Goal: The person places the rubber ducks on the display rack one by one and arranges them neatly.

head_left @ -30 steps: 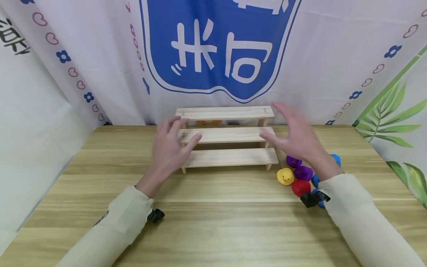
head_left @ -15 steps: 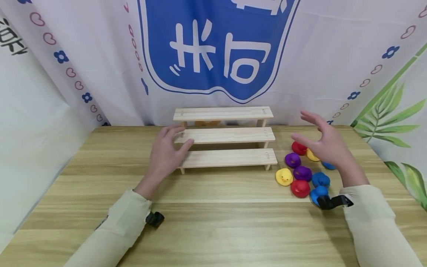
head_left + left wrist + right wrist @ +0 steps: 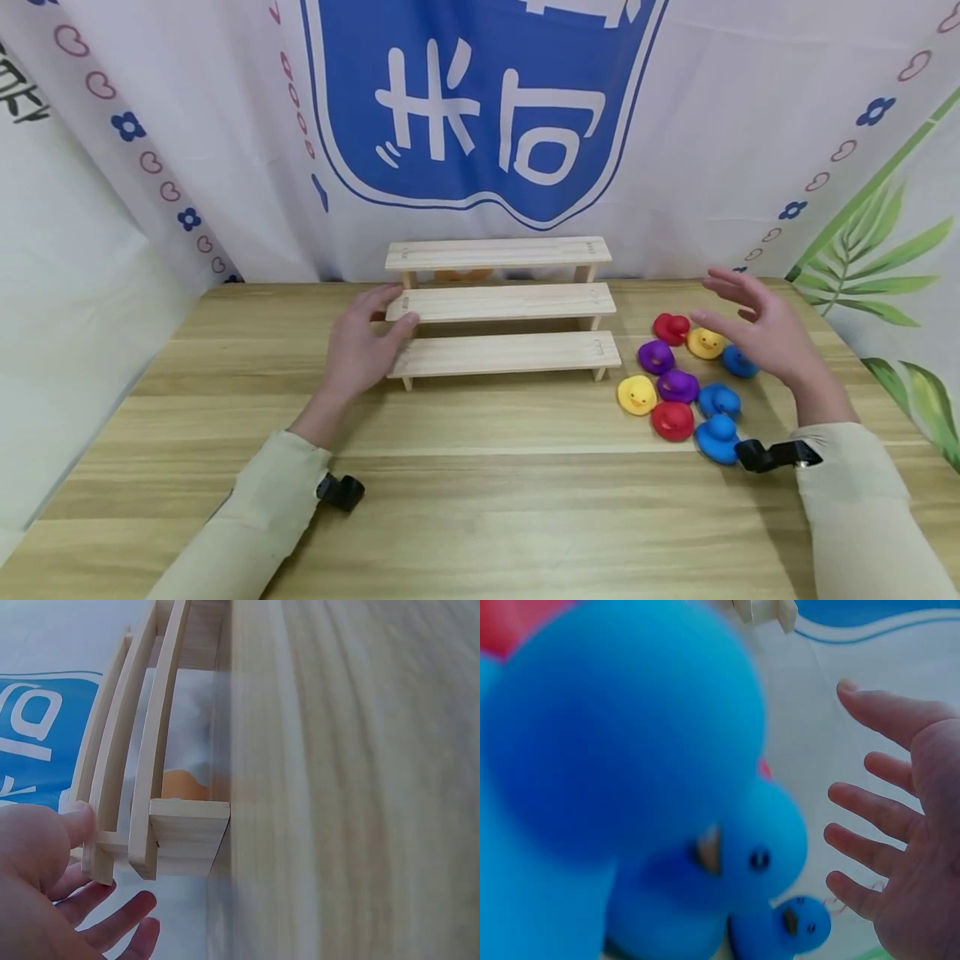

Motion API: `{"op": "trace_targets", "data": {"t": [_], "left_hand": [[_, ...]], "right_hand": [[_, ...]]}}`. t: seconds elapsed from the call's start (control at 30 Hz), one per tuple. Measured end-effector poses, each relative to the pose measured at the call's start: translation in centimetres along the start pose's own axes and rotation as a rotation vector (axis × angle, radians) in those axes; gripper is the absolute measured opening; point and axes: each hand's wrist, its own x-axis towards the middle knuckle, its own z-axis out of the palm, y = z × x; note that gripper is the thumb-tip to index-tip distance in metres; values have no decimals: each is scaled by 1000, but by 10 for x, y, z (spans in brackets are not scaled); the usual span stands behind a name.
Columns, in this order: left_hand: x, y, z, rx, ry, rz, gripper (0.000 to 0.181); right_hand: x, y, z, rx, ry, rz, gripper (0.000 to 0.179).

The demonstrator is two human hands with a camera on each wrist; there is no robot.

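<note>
A three-tier wooden stand (image 3: 502, 354) stands at the back of the table. At its left end is my left hand (image 3: 362, 346), thumb over the middle board (image 3: 105, 780) and fingers loosely spread around the board's end in the left wrist view. My right hand (image 3: 768, 329) hovers at the right with spread, relaxed fingers, holding nothing. Small toy ducks lie below and left of it: red (image 3: 671, 329), yellow (image 3: 705, 342), purple (image 3: 678, 387) and blue (image 3: 718, 439). In the right wrist view, a blurred blue duck (image 3: 622, 735) fills the foreground, beside the right hand (image 3: 922, 825).
A second yellow duck (image 3: 637, 395) and a second red one (image 3: 672, 422) lie just right of the stand's front leg. Behind the wooden table (image 3: 480, 517) hangs a white curtain (image 3: 712, 167) with a blue emblem. Something orange (image 3: 184, 785) shows behind the stand.
My right hand has moved right, away from the stand, to beside the ducks, uncovering several of them. My left hand has drawn slightly left along the stand's end. The stand stays put.
</note>
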Motion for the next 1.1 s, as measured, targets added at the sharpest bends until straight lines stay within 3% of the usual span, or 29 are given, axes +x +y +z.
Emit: {"op": "trace_targets", "data": {"t": [0.23, 0.73, 1.1], "left_hand": [[-1, 0, -5, -9, -21, -49, 51], [-1, 2, -4, -31, -32, -62, 51], [-1, 3, -4, -21, -24, -74, 49]], "right_hand": [[2, 19, -2, -16, -85, 37, 80], [-4, 35, -3, -123, -181, 87, 75], [-3, 41, -2, -131, -211, 136, 75]]}}
